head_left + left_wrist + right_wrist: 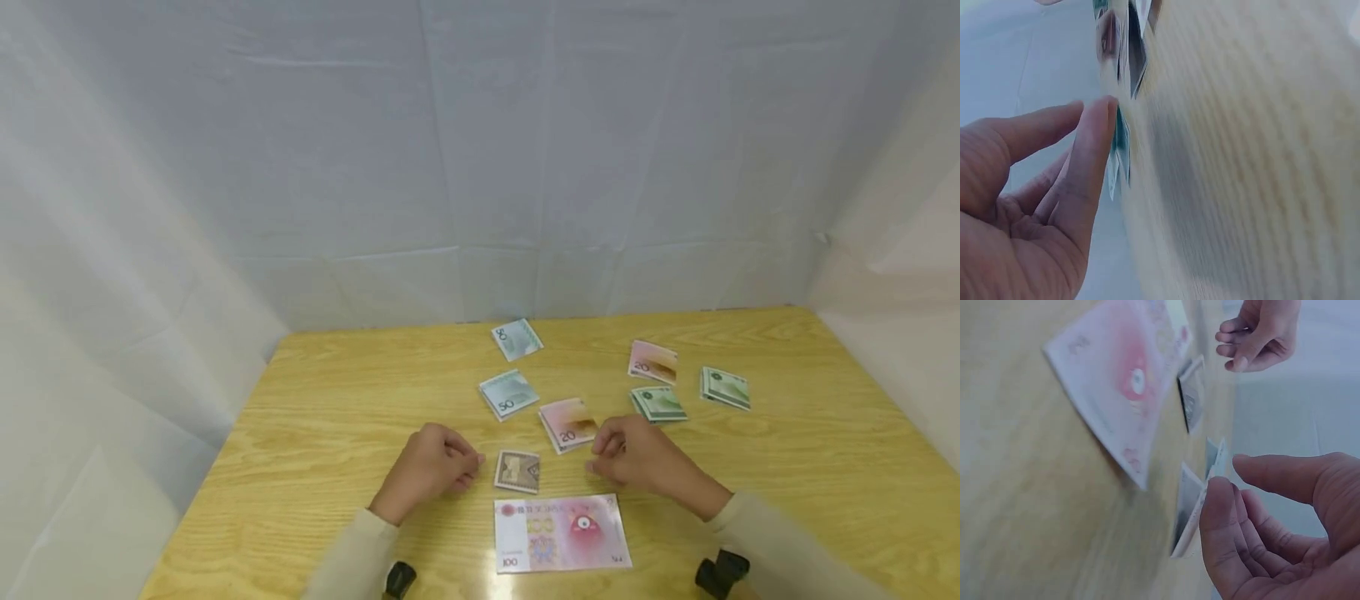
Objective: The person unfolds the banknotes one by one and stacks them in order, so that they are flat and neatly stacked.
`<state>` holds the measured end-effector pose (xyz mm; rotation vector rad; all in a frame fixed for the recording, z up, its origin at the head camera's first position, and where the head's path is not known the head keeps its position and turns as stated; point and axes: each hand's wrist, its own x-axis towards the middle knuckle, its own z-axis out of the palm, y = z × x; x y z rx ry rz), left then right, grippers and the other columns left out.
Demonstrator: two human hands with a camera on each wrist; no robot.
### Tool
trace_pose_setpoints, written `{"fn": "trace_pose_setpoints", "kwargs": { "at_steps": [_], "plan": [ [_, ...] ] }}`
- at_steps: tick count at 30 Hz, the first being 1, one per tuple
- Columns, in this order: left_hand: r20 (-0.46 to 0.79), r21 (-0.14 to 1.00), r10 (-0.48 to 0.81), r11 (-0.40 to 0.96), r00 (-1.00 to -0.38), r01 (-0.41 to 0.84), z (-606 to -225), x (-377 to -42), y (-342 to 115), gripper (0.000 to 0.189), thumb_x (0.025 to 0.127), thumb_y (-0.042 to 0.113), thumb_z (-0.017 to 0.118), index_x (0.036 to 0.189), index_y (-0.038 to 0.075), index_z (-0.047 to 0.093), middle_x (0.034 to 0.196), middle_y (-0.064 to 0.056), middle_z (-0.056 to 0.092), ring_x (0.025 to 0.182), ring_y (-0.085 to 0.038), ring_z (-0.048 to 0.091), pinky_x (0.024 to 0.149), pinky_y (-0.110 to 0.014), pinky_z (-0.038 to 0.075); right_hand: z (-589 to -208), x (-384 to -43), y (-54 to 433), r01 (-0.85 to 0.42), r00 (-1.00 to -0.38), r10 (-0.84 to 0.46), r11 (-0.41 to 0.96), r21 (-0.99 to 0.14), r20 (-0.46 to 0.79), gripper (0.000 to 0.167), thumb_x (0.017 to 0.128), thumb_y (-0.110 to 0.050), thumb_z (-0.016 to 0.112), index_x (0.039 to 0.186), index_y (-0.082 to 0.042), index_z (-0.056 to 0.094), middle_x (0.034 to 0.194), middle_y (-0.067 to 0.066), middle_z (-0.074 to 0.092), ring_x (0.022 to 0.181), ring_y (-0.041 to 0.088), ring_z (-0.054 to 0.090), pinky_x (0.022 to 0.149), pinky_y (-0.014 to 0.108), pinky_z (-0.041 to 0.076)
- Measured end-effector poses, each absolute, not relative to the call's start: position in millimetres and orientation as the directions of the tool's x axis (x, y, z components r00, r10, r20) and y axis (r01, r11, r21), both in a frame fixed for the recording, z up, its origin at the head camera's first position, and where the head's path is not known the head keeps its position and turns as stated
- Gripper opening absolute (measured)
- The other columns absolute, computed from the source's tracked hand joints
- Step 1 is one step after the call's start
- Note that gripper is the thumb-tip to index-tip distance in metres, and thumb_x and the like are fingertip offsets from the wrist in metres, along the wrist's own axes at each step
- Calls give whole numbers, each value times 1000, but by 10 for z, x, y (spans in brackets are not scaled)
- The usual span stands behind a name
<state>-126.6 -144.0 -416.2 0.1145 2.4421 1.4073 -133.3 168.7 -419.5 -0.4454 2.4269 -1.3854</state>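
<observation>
My left hand (pixel 429 468) hovers left of a small folded brown banknote (pixel 517 472), fingers loosely bent and holding nothing. In the left wrist view, a gap shows between that hand's thumb and fingers (pixel 1092 144). My right hand (pixel 647 460) is right of the brown note, beside a folded pink 20 note (pixel 564 419). Its thumb and fingers (pixel 1219 519) are apart with nothing between them. Flat on the table, nearer me than both hands, lies an unfolded pink 100 note (pixel 562 533) with a one-eyed cartoon figure, also seen in the right wrist view.
Farther back on the wooden table (pixel 337 392) are two folded blue 50 notes, one nearer (pixel 510 393) and one farther (pixel 517 339). Another folded pink 20 note (pixel 653 362) and two folded green notes (pixel 660 404) (pixel 726 388) lie at the right. White sheeting (pixel 487 167) surrounds the table.
</observation>
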Motion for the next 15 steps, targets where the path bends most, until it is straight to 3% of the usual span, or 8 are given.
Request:
{"fn": "trace_pose_setpoints", "kwargs": {
  "at_steps": [6, 12, 15],
  "plan": [
    [-286, 908, 147, 357, -947, -219, -4211, -1503, -1418, 14, 94, 2, 68, 100, -9, 72, 88, -16, 75, 77, -22, 74, 70, -33, 65, -4138, -1616, 1496, -64, -945, -304, 543, -837, -125, 9, 88, -6, 77, 90, -1, 70, 81, 5, 66, 67, 19, 62, 58, 31, 58],
    [-312, 940, 90, 171, -946, -294, -4319, -1699, -1377, 18, 95, -4, 65, 107, -16, 67, 94, -22, 74, 76, -20, 74, 71, -30, 65, -4145, -1886, 1301, -13, -959, -236, 586, -810, -156, 15, 87, -9, 79, 99, -2, 73, 90, 6, 68, 80, 17, 62, 66, 29, 57],
    [-339, 936, 70, 129, -938, -328, -4359, -1764, -1344, 19, 95, -4, 64, 109, -16, 67, 96, -23, 74, 76, -19, 74, 72, -29, 65, -4155, -1996, 1208, 57, -959, -193, 579, -813, -205, 19, 88, -10, 77, 104, -1, 72, 96, 8, 68, 81, 19, 63, 64, 28, 58]
  ]
}}
